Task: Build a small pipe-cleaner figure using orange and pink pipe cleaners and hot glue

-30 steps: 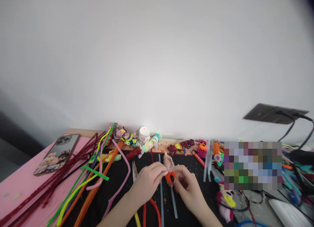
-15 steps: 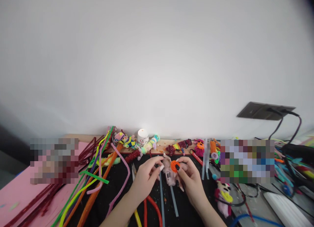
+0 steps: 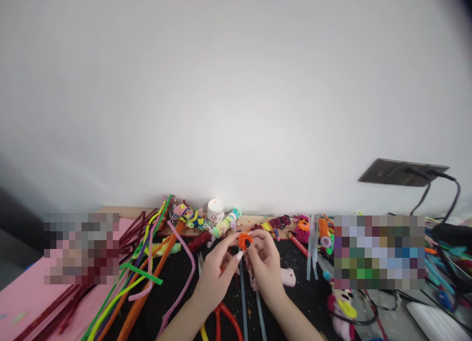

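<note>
A small orange pipe-cleaner coil (image 3: 243,239) is held up between my hands, above the black work surface. The thumb of my right hand (image 3: 264,264), its nail dark, presses on the coil's face while the curled fingers support it from behind. At the coil's left edge, the thumb and forefinger of my left hand (image 3: 217,269) close in a pinch on it. Partly hidden behind my right hand lies a pale pink tool (image 3: 288,277) that looks like a glue gun. Translucent glue sticks (image 3: 244,301) lie below my hands.
Red-handled pliers (image 3: 229,321) lie near my left wrist. Long coloured pipe cleaners (image 3: 147,292) spread over the left side and the pink board (image 3: 22,296). A white paper cup (image 3: 215,210) and fuzzy figures line the wall. A fuzzy doll (image 3: 342,306) and cables are at right.
My right hand has moved left with the orange coil, up to my left fingers. The pale pink tool has turned and now shows to the right of my right hand.
</note>
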A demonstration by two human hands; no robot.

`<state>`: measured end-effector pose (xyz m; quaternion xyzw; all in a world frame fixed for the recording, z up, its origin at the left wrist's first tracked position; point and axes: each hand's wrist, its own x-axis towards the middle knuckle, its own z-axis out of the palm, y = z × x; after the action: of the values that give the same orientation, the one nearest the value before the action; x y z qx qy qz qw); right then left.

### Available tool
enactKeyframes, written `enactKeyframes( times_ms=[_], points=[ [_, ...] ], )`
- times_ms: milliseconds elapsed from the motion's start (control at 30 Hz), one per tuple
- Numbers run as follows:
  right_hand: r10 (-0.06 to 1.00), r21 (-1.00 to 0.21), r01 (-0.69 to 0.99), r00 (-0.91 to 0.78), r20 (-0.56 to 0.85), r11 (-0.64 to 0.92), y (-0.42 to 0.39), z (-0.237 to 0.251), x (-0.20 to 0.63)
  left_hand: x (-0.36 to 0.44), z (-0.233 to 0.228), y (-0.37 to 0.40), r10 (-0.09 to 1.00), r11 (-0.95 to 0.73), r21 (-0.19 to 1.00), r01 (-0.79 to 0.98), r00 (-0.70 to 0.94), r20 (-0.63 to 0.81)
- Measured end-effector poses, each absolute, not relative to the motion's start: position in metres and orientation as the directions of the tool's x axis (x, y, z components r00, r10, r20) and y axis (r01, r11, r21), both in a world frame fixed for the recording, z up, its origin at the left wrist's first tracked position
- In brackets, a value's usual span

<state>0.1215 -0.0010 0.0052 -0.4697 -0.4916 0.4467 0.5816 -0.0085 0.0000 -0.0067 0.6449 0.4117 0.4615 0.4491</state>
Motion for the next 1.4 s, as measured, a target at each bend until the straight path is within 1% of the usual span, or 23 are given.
enactKeyframes(
  times_ms=[100,333,467,833,1000,1233,1400],
  points=[
    [0.982,-0.984,-0.020,0.077,0.173,0.175,-0.0067,0.0014,0.1240,-0.0081,-0.0056,-0.0012,0.951,-0.234,0.966,0.106,0.230,0.205],
    [0.985,-0.982,-0.078,0.019,0.171,0.172,-0.0112,0.0000,0.1273,-0.0073,-0.0013,-0.0021,0.946,-0.237,0.961,0.143,0.258,0.195],
    [0.987,-0.984,-0.074,0.010,0.162,0.162,-0.0112,-0.0011,0.1274,-0.0075,0.0007,-0.0021,0.946,-0.240,0.953,0.183,0.266,0.188],
    [0.986,-0.984,-0.067,0.010,0.166,0.166,-0.0117,0.0001,0.1284,-0.0083,0.0022,-0.0039,0.934,-0.262,0.946,0.189,0.296,0.199],
    [0.984,-0.980,-0.097,0.008,0.177,0.176,-0.0110,-0.0012,0.1279,-0.0084,0.0011,-0.0046,0.937,-0.274,0.935,0.226,0.283,0.206],
    [0.991,-0.981,-0.145,-0.009,0.133,0.131,-0.0113,-0.0017,0.1269,-0.0087,-0.0021,-0.0032,0.941,-0.292,0.925,0.242,0.245,0.233],
    [0.994,-0.980,-0.172,-0.018,0.109,0.104,-0.0110,0.0000,0.1261,-0.0093,-0.0032,-0.0031,0.943,-0.310,0.897,0.317,0.225,0.246]
  ],
)
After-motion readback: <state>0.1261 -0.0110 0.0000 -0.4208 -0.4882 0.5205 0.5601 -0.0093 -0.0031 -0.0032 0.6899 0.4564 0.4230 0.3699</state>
